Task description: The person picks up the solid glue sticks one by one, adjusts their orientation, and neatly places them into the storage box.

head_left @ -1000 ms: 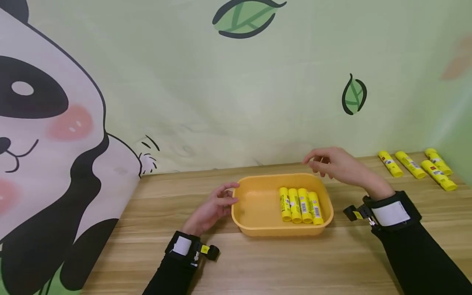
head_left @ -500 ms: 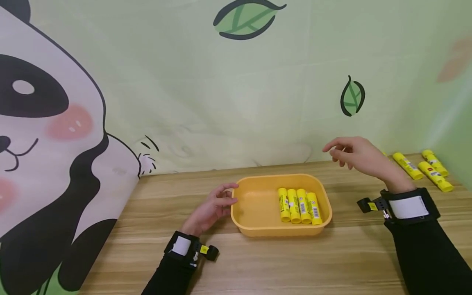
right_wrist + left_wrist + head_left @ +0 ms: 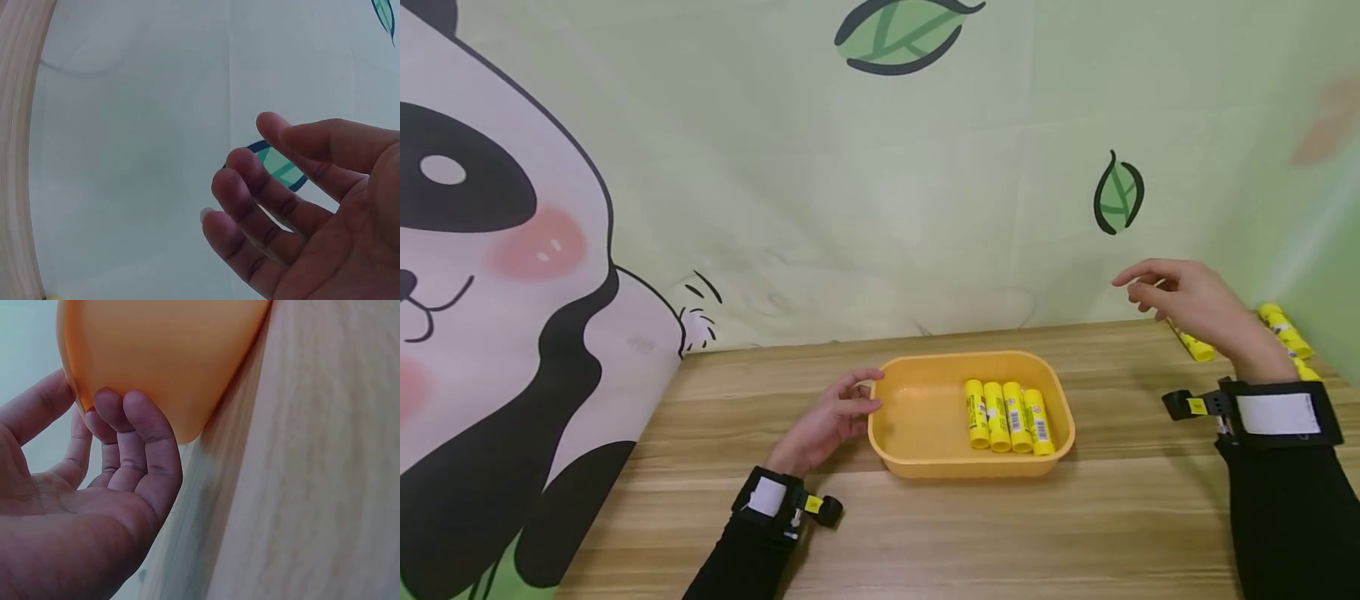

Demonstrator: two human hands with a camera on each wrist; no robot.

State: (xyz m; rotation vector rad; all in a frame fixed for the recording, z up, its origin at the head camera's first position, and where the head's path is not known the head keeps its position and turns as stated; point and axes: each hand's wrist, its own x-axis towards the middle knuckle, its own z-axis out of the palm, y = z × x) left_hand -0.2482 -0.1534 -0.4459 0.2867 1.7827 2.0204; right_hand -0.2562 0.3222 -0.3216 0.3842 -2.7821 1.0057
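Note:
A yellow-orange plastic tray (image 3: 925, 471) sits on the wooden table, with several yellow glue sticks (image 3: 996, 417) lying side by side in its right half. My left hand (image 3: 831, 421) holds the tray's left end. In the left wrist view, the curled fingers (image 3: 153, 431) rest against its outer wall, while another finger reaches the rim. Raised at the right, my right hand (image 3: 1198, 308) has loosely bent fingers and nothing between them. More glue sticks (image 3: 1285, 329) lie at the table's far right, partly hidden behind the right hand and wrist.
A pale green backdrop (image 3: 925, 208) with a printed panda and leaves stands along the table's back edge. It also turns along the right side, close to the loose glue sticks. The wooden table (image 3: 962, 533) extends in front of the tray.
My right hand has moved right and slightly up, away from the tray and over toward the loose glue sticks. The left hand and tray have stayed in place.

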